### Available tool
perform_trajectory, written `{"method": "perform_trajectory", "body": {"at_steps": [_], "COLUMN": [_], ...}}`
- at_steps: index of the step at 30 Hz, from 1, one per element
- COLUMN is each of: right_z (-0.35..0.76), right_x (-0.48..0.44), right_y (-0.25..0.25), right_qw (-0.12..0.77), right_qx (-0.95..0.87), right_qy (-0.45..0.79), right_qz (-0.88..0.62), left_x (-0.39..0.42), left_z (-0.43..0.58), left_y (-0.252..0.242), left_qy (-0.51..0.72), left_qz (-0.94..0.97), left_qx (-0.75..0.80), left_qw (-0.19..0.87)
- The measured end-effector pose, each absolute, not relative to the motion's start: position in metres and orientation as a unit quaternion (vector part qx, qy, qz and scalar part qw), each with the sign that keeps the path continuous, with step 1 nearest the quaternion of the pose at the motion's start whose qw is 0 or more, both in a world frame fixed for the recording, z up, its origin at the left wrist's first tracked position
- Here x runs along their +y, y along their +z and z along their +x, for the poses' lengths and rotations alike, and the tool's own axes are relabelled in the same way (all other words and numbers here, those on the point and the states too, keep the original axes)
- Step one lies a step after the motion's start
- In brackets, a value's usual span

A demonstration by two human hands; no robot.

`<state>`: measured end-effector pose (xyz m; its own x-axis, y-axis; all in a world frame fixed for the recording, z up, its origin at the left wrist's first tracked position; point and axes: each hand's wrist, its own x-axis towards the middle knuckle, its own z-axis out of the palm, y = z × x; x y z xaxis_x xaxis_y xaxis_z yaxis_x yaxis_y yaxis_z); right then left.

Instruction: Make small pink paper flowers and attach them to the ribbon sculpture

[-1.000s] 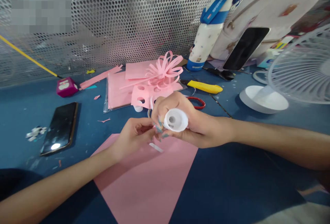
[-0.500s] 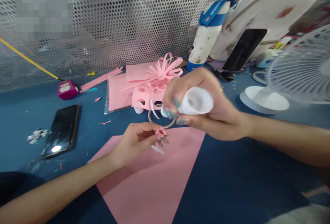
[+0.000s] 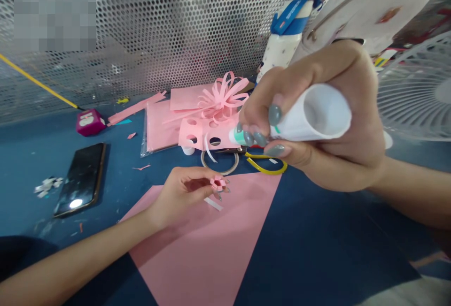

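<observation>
This looks like a craft workspace: scissors point(image 3: 271, 172), pink paper point(image 3: 197, 249) and scraps point(image 3: 131, 135) on a blue table point(image 3: 317, 249).

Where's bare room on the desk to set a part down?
Biggest patch: blue tabletop between the pink sheet and the right forearm. The sheet's near part is bare too, right of the left forearm. Crowded: past the sheet's far edge, with tape roll, scissors, looped pink paper strips.

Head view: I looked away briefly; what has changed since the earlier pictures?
The right hand carried the white cylindrical tube rightward, away from the left hand, which still pinches the small pink paper piece. The flat pink paper sheet and flat-lying black rectangular phone stayed put.
</observation>
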<state>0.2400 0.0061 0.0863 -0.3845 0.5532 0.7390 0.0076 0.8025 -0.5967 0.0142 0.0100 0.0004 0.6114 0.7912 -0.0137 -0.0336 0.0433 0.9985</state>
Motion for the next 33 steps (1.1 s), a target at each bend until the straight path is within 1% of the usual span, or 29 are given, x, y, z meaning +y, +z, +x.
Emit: {"method": "perform_trajectory", "body": {"at_steps": [5, 10, 14, 18, 22, 28, 33], "right_z": [0.24, 0.238, 0.237, 0.236, 0.233, 0.228, 0.225], "right_x": [0.002, 0.005, 0.006, 0.004, 0.005, 0.005, 0.0], "right_y": [0.082, 0.078, 0.077, 0.077, 0.073, 0.061, 0.055], "right_qw": [0.518, 0.509, 0.519, 0.512, 0.496, 0.497, 0.471], "right_qx": [-0.77, -0.767, -0.752, -0.732, -0.715, -0.714, -0.726], "right_qy": [0.323, 0.335, 0.356, 0.409, 0.463, 0.473, 0.491], "right_qz": [-0.183, -0.201, -0.196, -0.189, -0.169, -0.136, -0.097], "left_x": [0.009, 0.01, 0.012, 0.012, 0.011, 0.011, 0.01], "left_z": [0.016, 0.015, 0.014, 0.014, 0.014, 0.014, 0.016], "left_y": [0.001, 0.001, 0.0, -0.001, -0.001, -0.001, 0.001], "left_qy": [0.324, 0.314, 0.319, 0.33, 0.318, 0.311, 0.298], "left_qz": [0.593, 0.579, 0.602, 0.619, 0.625, 0.641, 0.674], "left_qx": [0.291, 0.282, 0.269, 0.263, 0.292, 0.294, 0.292], "left_qw": [0.677, 0.697, 0.681, 0.662, 0.65, 0.637, 0.609]}}
